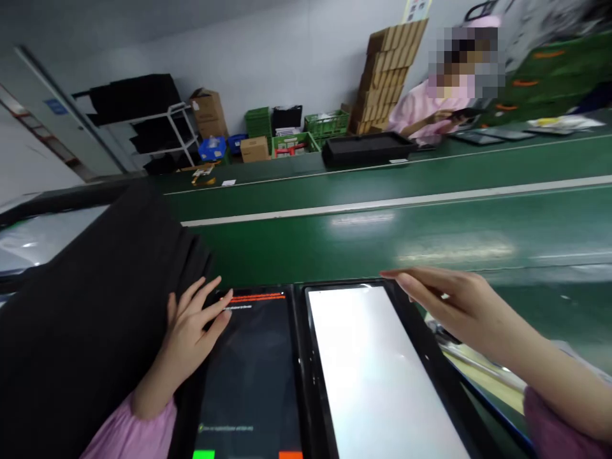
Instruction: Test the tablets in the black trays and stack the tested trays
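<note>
Two tablets lie side by side in front of me. The left tablet (253, 376) has a dark screen with red text along the top and green and orange blocks at the bottom. A plain bright white screen fills the right tablet (377, 376). My left hand (194, 325), fingers spread, rests at the upper left corner of the dark-screened tablet and holds nothing. Over the top right corner of the white-screened tablet is my right hand (452, 303), its fingers stretched out and nothing gripped.
A tall stack of black trays (95, 319) stands at my left. Beyond runs a green conveyor belt (287, 245) with a pale rail. Across it, a co-worker (442, 105) holds a dark device near a black tray (366, 148). Papers and tools (492, 376) lie at right.
</note>
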A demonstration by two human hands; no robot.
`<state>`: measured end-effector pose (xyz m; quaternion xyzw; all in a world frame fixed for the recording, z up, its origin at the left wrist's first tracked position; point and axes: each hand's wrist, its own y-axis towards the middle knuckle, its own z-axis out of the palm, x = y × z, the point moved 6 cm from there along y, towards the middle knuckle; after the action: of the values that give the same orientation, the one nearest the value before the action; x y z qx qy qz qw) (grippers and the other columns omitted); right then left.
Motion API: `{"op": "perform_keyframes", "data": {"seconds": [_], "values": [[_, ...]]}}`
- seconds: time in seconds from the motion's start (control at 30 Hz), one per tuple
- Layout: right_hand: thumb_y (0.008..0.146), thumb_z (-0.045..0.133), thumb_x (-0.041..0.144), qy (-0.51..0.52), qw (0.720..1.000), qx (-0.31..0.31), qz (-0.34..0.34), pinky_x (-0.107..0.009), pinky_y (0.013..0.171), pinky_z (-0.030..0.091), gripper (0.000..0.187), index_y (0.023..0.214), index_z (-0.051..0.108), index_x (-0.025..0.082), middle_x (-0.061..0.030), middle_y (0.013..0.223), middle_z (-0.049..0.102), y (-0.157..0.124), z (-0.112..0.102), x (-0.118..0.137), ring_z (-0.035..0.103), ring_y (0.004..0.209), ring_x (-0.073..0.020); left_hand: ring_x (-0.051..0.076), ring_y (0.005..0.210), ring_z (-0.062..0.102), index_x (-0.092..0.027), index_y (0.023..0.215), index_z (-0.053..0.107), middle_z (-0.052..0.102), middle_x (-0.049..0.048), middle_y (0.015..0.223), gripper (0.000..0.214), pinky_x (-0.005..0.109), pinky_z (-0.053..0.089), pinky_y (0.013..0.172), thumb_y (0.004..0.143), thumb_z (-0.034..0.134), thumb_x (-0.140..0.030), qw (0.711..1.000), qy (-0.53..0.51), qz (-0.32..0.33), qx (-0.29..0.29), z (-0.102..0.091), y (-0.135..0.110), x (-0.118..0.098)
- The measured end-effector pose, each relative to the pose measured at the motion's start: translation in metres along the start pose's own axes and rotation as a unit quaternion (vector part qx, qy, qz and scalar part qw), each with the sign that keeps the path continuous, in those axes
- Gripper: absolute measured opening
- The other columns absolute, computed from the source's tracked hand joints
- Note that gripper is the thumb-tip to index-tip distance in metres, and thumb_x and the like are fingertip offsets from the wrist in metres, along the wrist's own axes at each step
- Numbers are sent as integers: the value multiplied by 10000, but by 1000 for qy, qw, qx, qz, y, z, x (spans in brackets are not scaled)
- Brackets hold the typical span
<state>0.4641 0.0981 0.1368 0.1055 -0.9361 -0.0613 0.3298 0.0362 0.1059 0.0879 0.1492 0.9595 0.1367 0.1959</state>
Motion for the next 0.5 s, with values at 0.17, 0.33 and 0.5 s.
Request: {"op": "perform_keyframes", "data": {"seconds": [0.17,0.33,0.5], "values": [[1108,428,594,-35,999,7,-21,-322,710,575,527,1154,822,247,-97,979,742,-44,6,-20,730,831,-216,286,1497,500,-426,1219,771,683,-15,1482,323,640,106,1330,1103,469,-425,994,-11,108,13,-17,-33,1],[1114,447,526,-78,994,-39,-72,-322,727,604,457,1175,831,286,-91,997,724,-53,16,-14,743,821,-205,235,1412,585,-384,1315,696,715,-8,1420,279,466,185,1324,1080,546,-395,994,3,90,-59,-26,-26,2],[1078,475,599,-84,991,-67,-84,-332,671,587,400,1151,827,425,-65,1000,724,-58,29,-28,737,806,-209,225,1410,596,-374,1354,662,713,-14,1429,295,451,180,1317,1075,572,-346,995,35,81,-37,-18,-26,-6]]}}
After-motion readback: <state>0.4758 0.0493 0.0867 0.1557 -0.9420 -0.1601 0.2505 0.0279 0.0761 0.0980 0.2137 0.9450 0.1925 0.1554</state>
